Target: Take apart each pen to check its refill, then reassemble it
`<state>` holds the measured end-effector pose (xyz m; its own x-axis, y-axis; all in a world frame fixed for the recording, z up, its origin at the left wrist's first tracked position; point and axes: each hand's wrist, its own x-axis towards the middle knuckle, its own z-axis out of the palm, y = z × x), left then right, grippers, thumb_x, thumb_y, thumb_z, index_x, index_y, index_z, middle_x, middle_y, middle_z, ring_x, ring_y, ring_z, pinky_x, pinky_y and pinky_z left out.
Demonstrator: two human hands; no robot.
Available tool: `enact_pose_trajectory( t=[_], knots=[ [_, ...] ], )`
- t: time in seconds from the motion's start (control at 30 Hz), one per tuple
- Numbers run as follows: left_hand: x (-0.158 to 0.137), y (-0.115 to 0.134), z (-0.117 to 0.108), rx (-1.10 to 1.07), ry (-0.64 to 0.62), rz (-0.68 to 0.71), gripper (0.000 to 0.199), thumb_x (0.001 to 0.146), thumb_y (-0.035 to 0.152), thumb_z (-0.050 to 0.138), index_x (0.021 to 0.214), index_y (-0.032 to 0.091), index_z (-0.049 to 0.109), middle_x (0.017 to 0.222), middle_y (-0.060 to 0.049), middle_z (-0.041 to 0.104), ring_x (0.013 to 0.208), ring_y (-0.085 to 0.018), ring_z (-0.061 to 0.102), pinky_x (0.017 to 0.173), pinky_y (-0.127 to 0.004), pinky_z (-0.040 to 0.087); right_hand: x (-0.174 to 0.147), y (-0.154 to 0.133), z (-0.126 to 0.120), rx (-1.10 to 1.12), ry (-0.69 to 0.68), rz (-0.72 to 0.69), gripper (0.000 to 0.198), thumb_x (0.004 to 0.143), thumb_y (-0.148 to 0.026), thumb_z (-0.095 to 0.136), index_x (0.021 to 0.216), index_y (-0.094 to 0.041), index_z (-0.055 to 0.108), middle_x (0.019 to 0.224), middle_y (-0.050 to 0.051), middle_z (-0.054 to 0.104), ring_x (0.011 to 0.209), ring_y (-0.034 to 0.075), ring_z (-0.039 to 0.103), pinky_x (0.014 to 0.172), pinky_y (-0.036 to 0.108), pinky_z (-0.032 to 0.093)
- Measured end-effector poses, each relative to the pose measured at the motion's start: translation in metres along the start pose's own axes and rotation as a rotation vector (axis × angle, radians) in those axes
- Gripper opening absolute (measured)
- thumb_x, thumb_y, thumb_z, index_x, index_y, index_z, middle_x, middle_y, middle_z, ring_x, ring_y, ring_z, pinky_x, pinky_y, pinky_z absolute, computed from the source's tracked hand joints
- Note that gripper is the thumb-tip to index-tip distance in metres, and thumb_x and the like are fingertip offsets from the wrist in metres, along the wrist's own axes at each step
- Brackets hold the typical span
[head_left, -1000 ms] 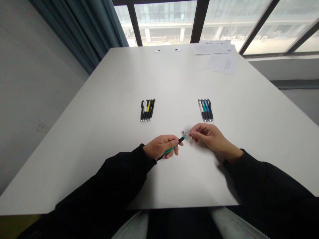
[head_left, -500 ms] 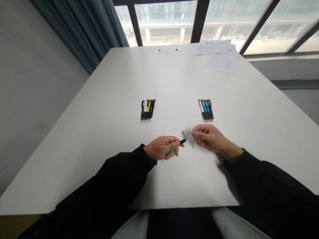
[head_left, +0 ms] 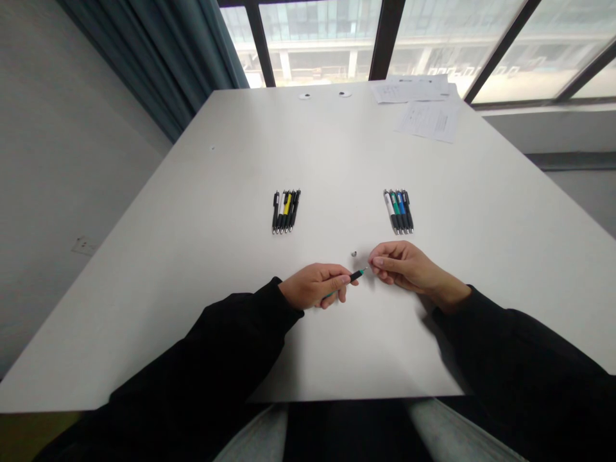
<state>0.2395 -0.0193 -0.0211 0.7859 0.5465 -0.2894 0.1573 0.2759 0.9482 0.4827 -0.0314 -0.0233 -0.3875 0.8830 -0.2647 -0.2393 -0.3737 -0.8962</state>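
Note:
My left hand (head_left: 317, 285) is closed around a green pen with a black grip (head_left: 357, 276), its uncovered end pointing right. Close to that end, my right hand (head_left: 399, 264) has thumb and fingertips pinched together; whatever is between them is too small to make out. A small silvery pen tip piece (head_left: 353, 254) lies on the table just beyond the pen's end. Farther off to the right is a row of pens (head_left: 398, 212) in white, green, blue and black. On the left, another row of pens (head_left: 285, 212) is black, white and yellow.
The white table (head_left: 192, 256) stretches to the windows. Printed papers (head_left: 428, 120) lie at its far right, and two small white oval pieces (head_left: 344, 94) sit along the far edge. A blue curtain (head_left: 192, 58) hangs at the far left.
The pen's uncovered end has shifted slightly right and down, closer to the right fingertips. My right hand stays pinched in nearly the same place.

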Motion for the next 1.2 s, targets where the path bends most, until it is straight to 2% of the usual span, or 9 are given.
enact_pose_trajectory(
  t=[0.27,0.37,0.47,0.63,0.73,0.83,0.97,1.07,1.2],
  knots=[
    [-0.001,0.002,0.001,0.019,-0.001,0.003,0.037,0.094,0.045,0.054,0.103,0.010,0.061,0.074,0.000,0.061,0.040,-0.003,0.041,0.035,-0.018,0.030,0.003,0.006,-0.002,0.023,-0.087,-0.072,0.021,0.073,-0.028,0.086,0.085,-0.014,0.076,0.071,0.003,0.074,0.052,0.007,0.061,0.047,0.017,0.051],
    [-0.001,0.004,0.001,0.023,-0.001,0.000,0.035,0.095,0.044,0.053,0.103,0.010,0.061,0.073,0.001,0.060,0.040,-0.003,0.041,0.035,-0.017,0.030,0.002,0.006,-0.001,0.014,-0.119,-0.101,0.024,0.073,-0.024,0.085,0.093,-0.016,0.075,0.074,0.002,0.074,0.052,0.007,0.061,0.049,0.018,0.051],
    [-0.001,0.004,0.001,0.029,-0.005,-0.003,0.034,0.095,0.043,0.052,0.101,0.011,0.061,0.072,0.001,0.060,0.040,-0.003,0.041,0.035,-0.017,0.030,0.000,0.003,0.001,-0.047,-0.119,-0.116,0.021,0.074,-0.024,0.084,0.091,-0.017,0.074,0.069,0.000,0.072,0.051,0.007,0.059,0.048,0.018,0.049],
    [-0.001,0.005,0.001,0.052,0.000,-0.009,0.035,0.094,0.046,0.052,0.091,0.012,0.060,0.068,0.001,0.059,0.040,-0.003,0.041,0.035,-0.017,0.030,-0.004,-0.001,0.008,-0.296,-0.079,-0.143,0.018,0.078,-0.028,0.081,0.087,-0.015,0.073,0.061,-0.001,0.067,0.051,0.009,0.057,0.050,0.021,0.047],
    [-0.002,0.007,0.001,0.062,-0.001,-0.005,0.036,0.095,0.046,0.051,0.088,0.012,0.060,0.061,0.003,0.055,0.038,-0.004,0.039,0.035,-0.017,0.030,-0.006,0.000,0.009,-0.354,-0.070,-0.173,0.024,0.079,-0.032,0.080,0.094,-0.016,0.072,0.065,-0.001,0.066,0.053,0.010,0.057,0.052,0.024,0.048],
    [-0.002,0.008,0.002,0.054,-0.002,-0.011,0.036,0.095,0.045,0.051,0.086,0.012,0.060,0.057,0.004,0.053,0.037,-0.004,0.038,0.036,-0.017,0.029,-0.007,0.003,0.008,-0.442,-0.075,-0.231,0.037,0.078,-0.033,0.080,0.109,-0.017,0.068,0.076,0.002,0.067,0.061,0.013,0.060,0.057,0.027,0.051],
    [-0.001,0.008,0.003,0.004,0.008,0.004,0.034,0.094,0.044,0.053,0.099,0.011,0.061,0.072,0.001,0.061,0.040,-0.003,0.042,0.035,-0.017,0.030,-0.006,0.005,0.008,-0.851,0.063,-0.452,0.042,0.085,-0.030,0.071,0.125,-0.019,0.062,0.106,0.011,0.063,0.069,0.014,0.058,0.059,0.029,0.051],
    [0.000,0.006,0.003,0.006,0.009,0.006,0.034,0.095,0.043,0.052,0.104,0.011,0.062,0.074,0.000,0.062,0.041,-0.004,0.043,0.035,-0.018,0.032,-0.002,0.004,0.011,-1.110,0.073,-0.545,0.048,0.090,-0.021,0.060,0.138,-0.019,0.054,0.122,0.016,0.058,0.077,0.017,0.061,0.069,0.033,0.055],
    [0.001,0.005,0.002,0.009,0.021,0.005,0.035,0.095,0.043,0.053,0.104,0.011,0.062,0.073,0.000,0.062,0.040,-0.003,0.043,0.035,-0.017,0.031,0.001,0.002,0.012,-1.220,0.044,-0.568,0.025,0.092,-0.017,0.052,0.108,-0.015,0.071,0.099,0.013,0.067,0.083,0.021,0.064,0.076,0.036,0.052]
  ],
)
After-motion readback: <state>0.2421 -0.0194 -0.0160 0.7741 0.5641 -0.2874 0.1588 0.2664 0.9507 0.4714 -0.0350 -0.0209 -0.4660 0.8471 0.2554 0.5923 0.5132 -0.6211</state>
